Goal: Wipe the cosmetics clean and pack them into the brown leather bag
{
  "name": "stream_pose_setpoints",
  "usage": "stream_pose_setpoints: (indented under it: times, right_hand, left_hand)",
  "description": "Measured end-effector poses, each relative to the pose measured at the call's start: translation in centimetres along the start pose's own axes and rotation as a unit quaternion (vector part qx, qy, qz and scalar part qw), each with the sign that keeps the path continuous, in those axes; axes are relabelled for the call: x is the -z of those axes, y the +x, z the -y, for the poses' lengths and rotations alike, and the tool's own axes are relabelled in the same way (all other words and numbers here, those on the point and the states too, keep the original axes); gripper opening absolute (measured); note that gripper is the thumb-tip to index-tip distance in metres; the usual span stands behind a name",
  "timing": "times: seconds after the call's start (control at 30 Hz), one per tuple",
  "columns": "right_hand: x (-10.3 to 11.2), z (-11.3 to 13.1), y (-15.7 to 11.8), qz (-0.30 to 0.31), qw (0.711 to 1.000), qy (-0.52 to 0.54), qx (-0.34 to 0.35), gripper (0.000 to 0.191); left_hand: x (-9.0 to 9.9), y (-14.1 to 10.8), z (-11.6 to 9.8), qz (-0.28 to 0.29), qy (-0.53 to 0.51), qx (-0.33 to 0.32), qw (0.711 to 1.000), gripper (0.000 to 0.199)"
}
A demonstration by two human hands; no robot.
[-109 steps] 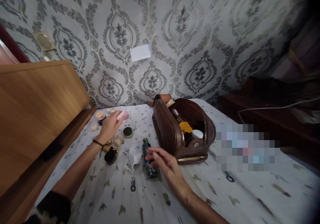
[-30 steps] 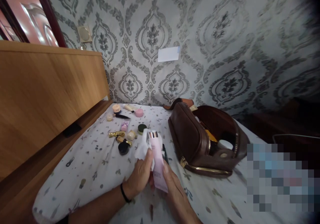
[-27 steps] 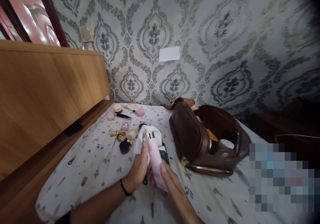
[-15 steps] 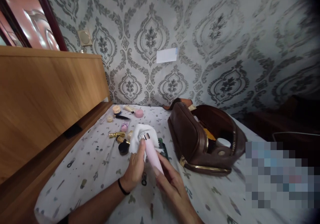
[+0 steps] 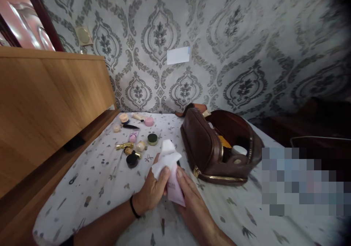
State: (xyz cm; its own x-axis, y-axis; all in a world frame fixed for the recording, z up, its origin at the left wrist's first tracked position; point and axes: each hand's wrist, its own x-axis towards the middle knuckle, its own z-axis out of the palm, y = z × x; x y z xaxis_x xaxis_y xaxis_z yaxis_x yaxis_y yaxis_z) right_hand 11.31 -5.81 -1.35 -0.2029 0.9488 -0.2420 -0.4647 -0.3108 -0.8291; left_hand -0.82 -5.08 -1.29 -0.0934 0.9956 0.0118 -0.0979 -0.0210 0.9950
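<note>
A pale pink squeeze tube (image 5: 175,191), with small dark print on its face, is held tilted between both hands above the patterned sheet. My right hand (image 5: 194,202) grips its right side and lower part. In my left hand (image 5: 152,193), a white cloth (image 5: 169,158) is folded over the tube's top, and the thumb presses it on. The silver cap end is hidden under the cloth. Behind the hands, partly covered, something dark lies on the sheet. Left of the cloth sits a round dark green jar (image 5: 152,139).
An open brown leather bag (image 5: 201,143) stands at right, with a white-lidded jar (image 5: 239,150) in it. To the left lie gold tubes (image 5: 124,146), a black round jar (image 5: 132,161), a pink jar (image 5: 148,121) and other cosmetics. A wooden cabinet (image 5: 55,110) borders the left side.
The cloth, behind the tube before, now wraps over the tube's top and covers the silver cap. The tube has turned so its print shows. The dark green jar has come into sight.
</note>
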Motion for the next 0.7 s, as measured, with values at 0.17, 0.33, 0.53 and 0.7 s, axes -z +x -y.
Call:
stream_pose_setpoints:
  times: [0.17,0.33,0.53,0.7]
  right_hand:
    - [0.7,-0.2,0.4,-0.109,0.993,0.041,-0.021,0.074]
    - [0.4,0.5,0.1,-0.050,0.998,0.032,-0.017,0.067]
    - [-0.6,1.0,-1.1,0.048,0.994,0.009,-0.094,0.073]
    - [-0.9,1.0,-1.2,0.046,0.991,0.032,-0.119,0.067]
  left_hand:
    - [-0.3,-0.5,-0.4,0.022,0.080,-0.096,0.992,0.060]
    - [-0.2,-0.5,-0.7,0.043,0.068,-0.093,0.992,0.052]
    - [0.3,1.1,-2.2,-0.017,0.030,-0.132,0.991,0.038]
    - [0.3,2.4,-1.7,-0.038,-0.091,-0.070,0.993,0.038]
